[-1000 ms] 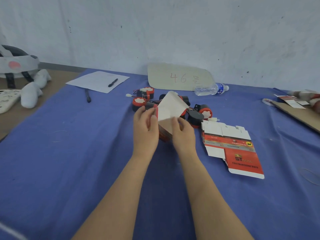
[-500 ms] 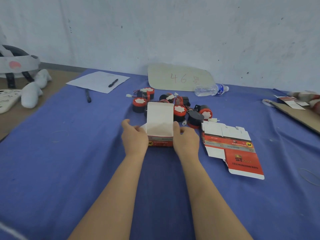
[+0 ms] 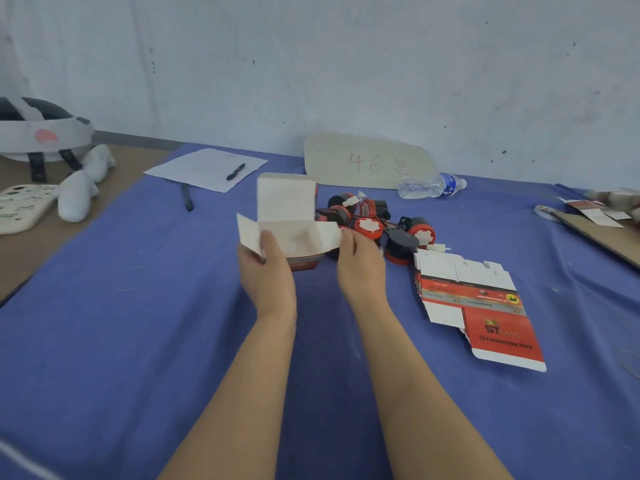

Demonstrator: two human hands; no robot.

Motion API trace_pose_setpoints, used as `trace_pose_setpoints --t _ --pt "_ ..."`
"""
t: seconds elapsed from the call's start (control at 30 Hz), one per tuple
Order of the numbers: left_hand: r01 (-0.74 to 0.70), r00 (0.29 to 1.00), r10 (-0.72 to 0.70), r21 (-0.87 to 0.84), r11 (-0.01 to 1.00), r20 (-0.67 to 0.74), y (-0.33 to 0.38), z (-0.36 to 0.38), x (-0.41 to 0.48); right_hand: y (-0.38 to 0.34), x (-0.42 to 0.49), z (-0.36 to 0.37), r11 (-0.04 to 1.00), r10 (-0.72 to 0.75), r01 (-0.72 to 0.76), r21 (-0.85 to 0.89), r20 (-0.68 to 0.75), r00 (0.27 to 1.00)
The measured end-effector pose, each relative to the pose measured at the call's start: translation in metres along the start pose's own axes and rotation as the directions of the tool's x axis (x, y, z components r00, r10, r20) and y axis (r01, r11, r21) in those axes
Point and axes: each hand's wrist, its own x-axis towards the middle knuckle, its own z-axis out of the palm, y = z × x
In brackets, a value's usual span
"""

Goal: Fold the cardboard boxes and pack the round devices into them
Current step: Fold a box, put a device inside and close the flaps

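A table [image 3: 104,341] draped in blue cloth runs back to a scuffed white wall [image 3: 346,64]; along its left edge a strip of bare brown top shows. On that strip, at the far left corner, lie a white-and-black headset [image 3: 34,133], a cream phone case [image 3: 20,209] and two white lumpy soft shapes [image 3: 78,194]. Further right, near the far edge, a white sheet of paper [image 3: 197,168] carries a black pen [image 3: 236,171], and a second black pen [image 3: 187,197] lies on the cloth just beside it.

The left hand [image 3: 268,271] is raised at mid-table with its back toward the camera. Its thumb presses the left flap of an open red-and-white cardboard box [image 3: 287,230] and the fingers are hidden behind it, so it grasps the box. The box's lid flap stands upright and both side flaps are spread.

Against the wall leans a beige cardboard sign marked "46" [image 3: 367,162]. The right hand [image 3: 362,268] is at the box's right flap, fingers pointing away toward the heap of round red-and-black devices [image 3: 374,223]. Whether it grips anything cannot be told.

A clear plastic bottle [image 3: 431,185] lies on its side near the far edge. Flat unfolded red-and-white boxes [image 3: 474,306] lie just right of the devices. A brown cardboard sheet [image 3: 602,233] lies at the right edge.
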Motion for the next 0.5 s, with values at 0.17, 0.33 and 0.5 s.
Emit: trace_pose_setpoints --t 0.17,0.33,0.5 --pt "0.043 0.976 -0.059 -0.079 0.996 -0.208 0.000 -0.008 0.011 0.006 0.017 0.014 0.945 0.053 0.000 -0.326 0.153 0.987" --pt "0.029 0.971 -0.052 -0.101 0.994 -0.234 -0.001 -0.008 0.013 0.008 0.017 0.021 0.885 0.056 0.005 -0.465 0.116 0.992" --pt "0.064 0.966 -0.096 -0.134 0.989 -0.241 -0.003 -0.004 0.013 0.009 0.007 0.020 0.868 -0.068 0.065 -0.492 0.013 0.998"
